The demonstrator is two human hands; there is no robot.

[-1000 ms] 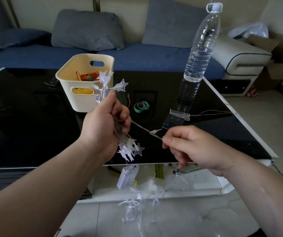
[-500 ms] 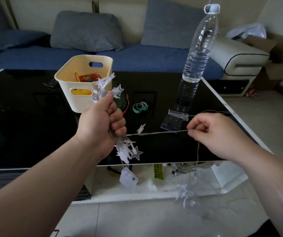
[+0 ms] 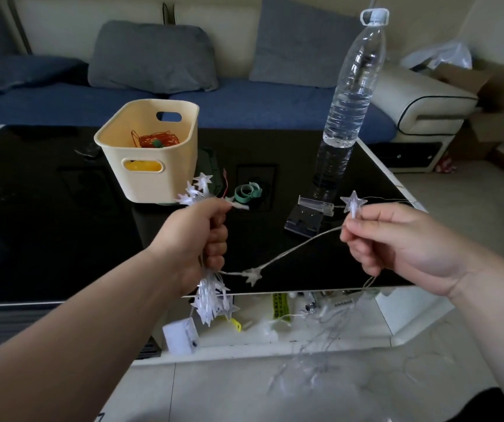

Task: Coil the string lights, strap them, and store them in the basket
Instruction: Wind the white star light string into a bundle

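Clear plastic string lights [image 3: 252,274] held over black table [image 3: 46,226].
Fisted left hand [image 3: 194,239] grips coiled bundle [image 3: 211,303]; right hand [image 3: 396,242] pinches one star [image 3: 353,202]; cream basket [image 3: 165,184] stands beyond.

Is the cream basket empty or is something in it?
Not empty: an orange wire tangle lies inside the basket, and something yellow shows through its front slot.

Glossy black glass worktop [image 3: 46,239] carries a cream plastic basket [image 3: 153,184], a coiled green strap [image 3: 246,191] and a tall clear plastic bottle [image 3: 348,111], upright.
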